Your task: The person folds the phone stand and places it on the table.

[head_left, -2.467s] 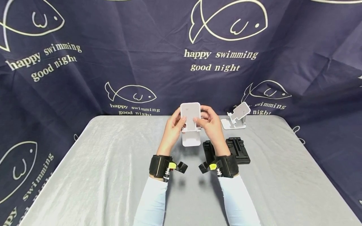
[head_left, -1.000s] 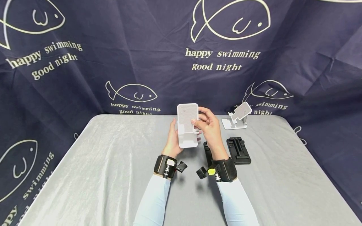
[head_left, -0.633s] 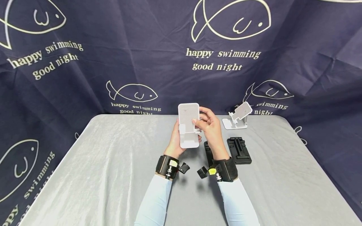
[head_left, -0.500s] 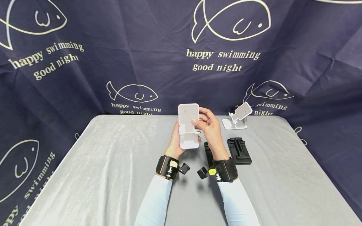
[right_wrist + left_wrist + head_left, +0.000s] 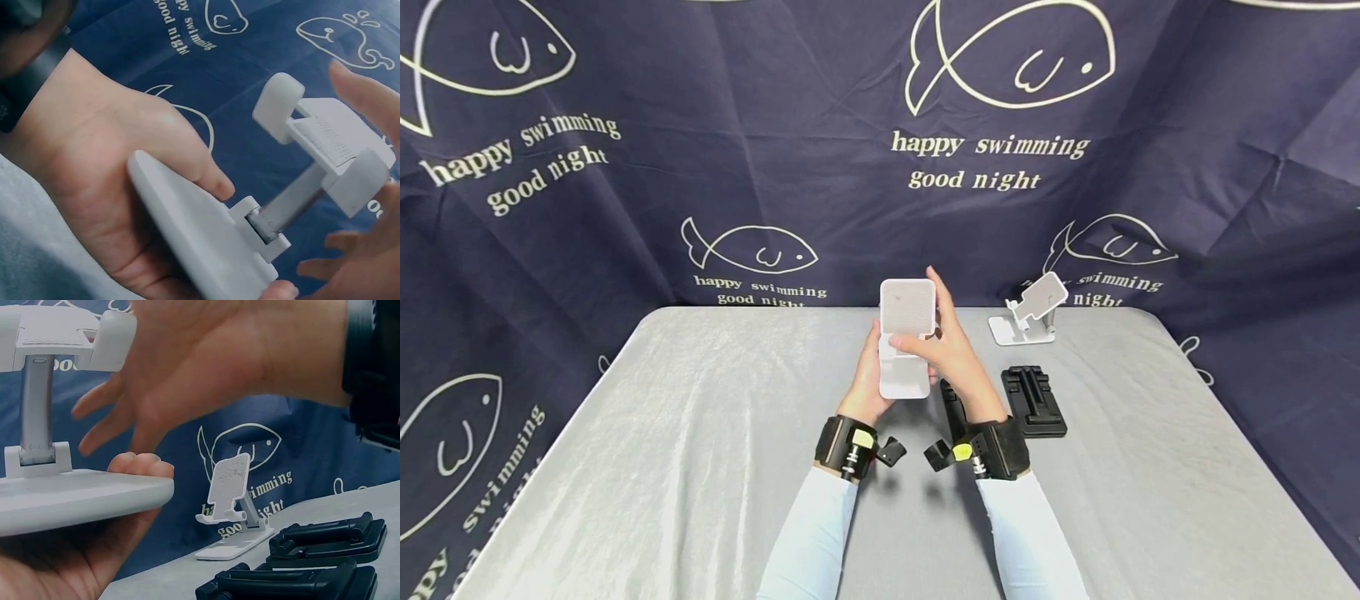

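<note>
Above the grey cloth-covered table (image 5: 722, 467), the left hand (image 5: 864, 382) grips a white plastic folding stand (image 5: 907, 310) by its flat base (image 5: 905, 383), which needs firm bracing against any push from the spread-fingered right hand (image 5: 952, 348).

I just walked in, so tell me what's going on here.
A person holds an unfolded white stand above the gray table, the left hand gripping its base. The right hand is spread near its upper part; whether it touches is unclear. Another white stand stands open at the back right, and two folded black stands lie nearer the person.
</note>
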`<state>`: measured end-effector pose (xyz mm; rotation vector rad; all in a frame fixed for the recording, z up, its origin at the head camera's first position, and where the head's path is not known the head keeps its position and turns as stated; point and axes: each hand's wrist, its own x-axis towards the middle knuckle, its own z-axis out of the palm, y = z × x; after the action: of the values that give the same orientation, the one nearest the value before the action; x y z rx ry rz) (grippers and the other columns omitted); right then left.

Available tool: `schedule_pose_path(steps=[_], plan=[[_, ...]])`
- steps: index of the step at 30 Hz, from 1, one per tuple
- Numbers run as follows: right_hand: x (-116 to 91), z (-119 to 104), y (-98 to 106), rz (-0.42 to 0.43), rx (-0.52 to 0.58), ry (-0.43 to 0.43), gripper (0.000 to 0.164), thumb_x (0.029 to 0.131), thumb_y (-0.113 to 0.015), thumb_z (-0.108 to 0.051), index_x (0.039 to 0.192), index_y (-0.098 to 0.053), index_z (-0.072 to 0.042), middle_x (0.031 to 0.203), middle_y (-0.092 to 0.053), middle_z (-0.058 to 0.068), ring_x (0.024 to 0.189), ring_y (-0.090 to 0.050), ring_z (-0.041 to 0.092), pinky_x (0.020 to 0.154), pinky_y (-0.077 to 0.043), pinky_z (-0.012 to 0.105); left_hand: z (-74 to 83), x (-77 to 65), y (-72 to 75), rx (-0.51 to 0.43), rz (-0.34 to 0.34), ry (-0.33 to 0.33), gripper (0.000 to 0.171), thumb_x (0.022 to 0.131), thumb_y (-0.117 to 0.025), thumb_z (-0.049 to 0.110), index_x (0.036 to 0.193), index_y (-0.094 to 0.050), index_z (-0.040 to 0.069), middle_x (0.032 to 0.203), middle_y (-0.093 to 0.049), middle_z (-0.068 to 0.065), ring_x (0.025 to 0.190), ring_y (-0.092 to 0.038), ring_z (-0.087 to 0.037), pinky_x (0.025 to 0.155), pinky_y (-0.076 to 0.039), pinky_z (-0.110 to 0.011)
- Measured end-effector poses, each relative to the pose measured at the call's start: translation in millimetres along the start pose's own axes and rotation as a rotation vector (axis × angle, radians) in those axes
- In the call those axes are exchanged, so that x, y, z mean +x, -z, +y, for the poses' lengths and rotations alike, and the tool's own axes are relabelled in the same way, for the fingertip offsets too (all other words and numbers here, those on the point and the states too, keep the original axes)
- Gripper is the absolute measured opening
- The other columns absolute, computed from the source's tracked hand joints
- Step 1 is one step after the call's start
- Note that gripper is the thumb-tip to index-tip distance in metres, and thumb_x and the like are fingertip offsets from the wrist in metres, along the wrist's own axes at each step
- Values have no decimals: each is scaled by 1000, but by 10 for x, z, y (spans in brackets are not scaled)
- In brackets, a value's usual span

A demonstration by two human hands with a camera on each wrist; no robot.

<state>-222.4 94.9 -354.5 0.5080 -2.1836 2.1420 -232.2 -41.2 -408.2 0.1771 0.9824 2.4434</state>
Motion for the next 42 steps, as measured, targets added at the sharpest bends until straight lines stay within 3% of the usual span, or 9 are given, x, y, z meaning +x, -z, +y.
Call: schedule_pose_path(steps=[2, 7, 9, 17, 25, 33, 42], plan=[[-25, -51, -25, -30, 7, -1, 96, 77, -71, -1, 152, -17, -29, 145, -39, 10, 118, -43, 23, 104, -29, 44, -7, 1, -4, -3, -5, -3, 62, 96, -11, 62, 109, -53, 18, 87, -67, -2, 71, -66, -20, 66, -56, -36], [-89, -182, -84, -19, -51, 7, 66, 79, -67, 1, 140, -41, -5, 123, -54, 17, 98, -47, 16, 92, -36, 36, -10, -3, -12, 18, 28, -23, 61, 97, -10, 60, 109, -53, 18, 85, -68, -1, 71, -67, -19, 66, -56, -36], [-73, -133, -83, -9, -66, -2, 56, 80, -68, 0, 132, -49, -4, 114, -57, 17, 95, -48, 16, 88, -38, 34, -7, -5, -16, 26, 43, -35, 60, 97, -10, 59, 109, -53, 18, 84, -68, -1, 71, -67, -18, 65, -56, -36], [15, 96, -49, 27, -99, 23, 49, 80, -73, -6, 126, -57, -9, 112, -62, 15, 98, -51, 18, 91, -38, 39, -12, -9, -12, 38, 64, -60, 60, 98, -9, 57, 111, -54, 19, 86, -69, 0, 71, -67, -17, 65, -56, -35], [17, 126, -62, 18, -89, 54, 49, 81, -71, -4, 127, -55, -6, 115, -62, 17, 90, -60, 15, 81, -46, 29, -74, 73, 53, 55, 177, -80, 57, 98, -14, 59, 106, -57, 23, 85, -68, 4, 74, -65, -11, 64, -54, -30], [36, 185, -62, 121, -94, 52, 52, 77, -74, 2, 124, -55, -4, 111, -63, 20, 82, -62, 9, 73, -48, 23, -142, 120, 67, 137, 258, -55, 61, 97, -14, 61, 111, -55, 18, 84, -67, 5, 73, -64, -9, 62, -53, -28], [38, 207, -86, 226, -139, 44, 47, 76, -77, -2, 119, -60, -9, 108, -66, 17, 83, -63, 10, 75, -49, 21, -177, 130, 57, 159, 245, -55, 62, 97, -13, 61, 113, -54, 17, 83, -67, 4, 71, -65, -11, 59, -54, -31]])
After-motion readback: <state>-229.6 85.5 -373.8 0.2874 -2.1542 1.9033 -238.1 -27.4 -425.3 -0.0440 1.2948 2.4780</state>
